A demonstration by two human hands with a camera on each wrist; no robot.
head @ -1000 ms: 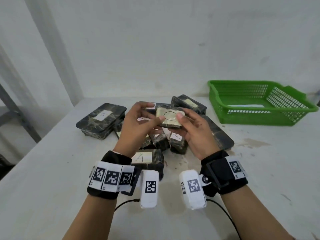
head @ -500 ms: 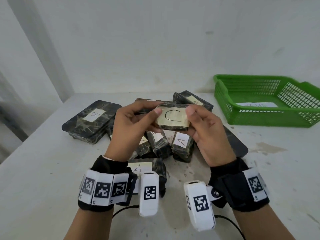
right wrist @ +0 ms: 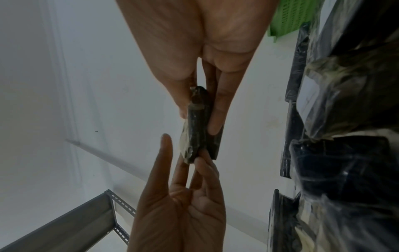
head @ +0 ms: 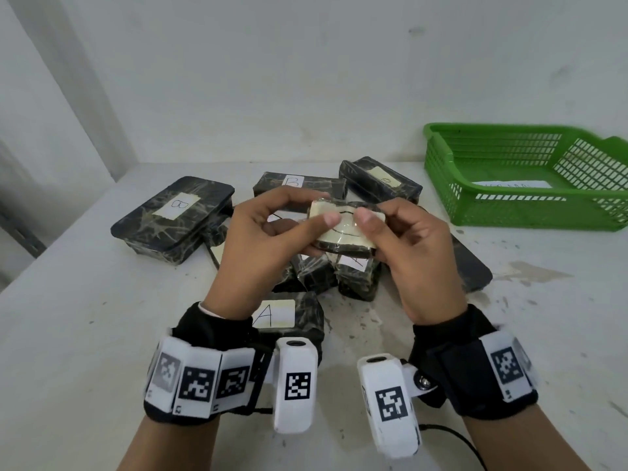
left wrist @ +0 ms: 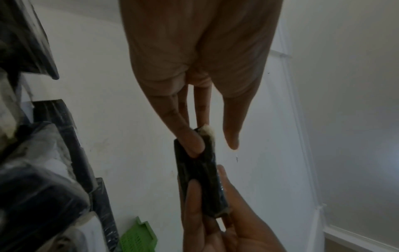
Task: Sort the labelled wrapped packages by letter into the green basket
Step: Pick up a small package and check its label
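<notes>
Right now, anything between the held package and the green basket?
Nothing visible. Both hands, left hand and right hand, hold the package above the pile; the table toward the green basket lies bare, and the basket holds only a paper slip.

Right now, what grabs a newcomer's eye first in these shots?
Centre frame, both hands, left and right, pinch one small dark package above the table, its pale label up. Under them sits a heap of wrapped packages marked A and B. Far right, the green basket stands out, holding only a white slip.
</notes>
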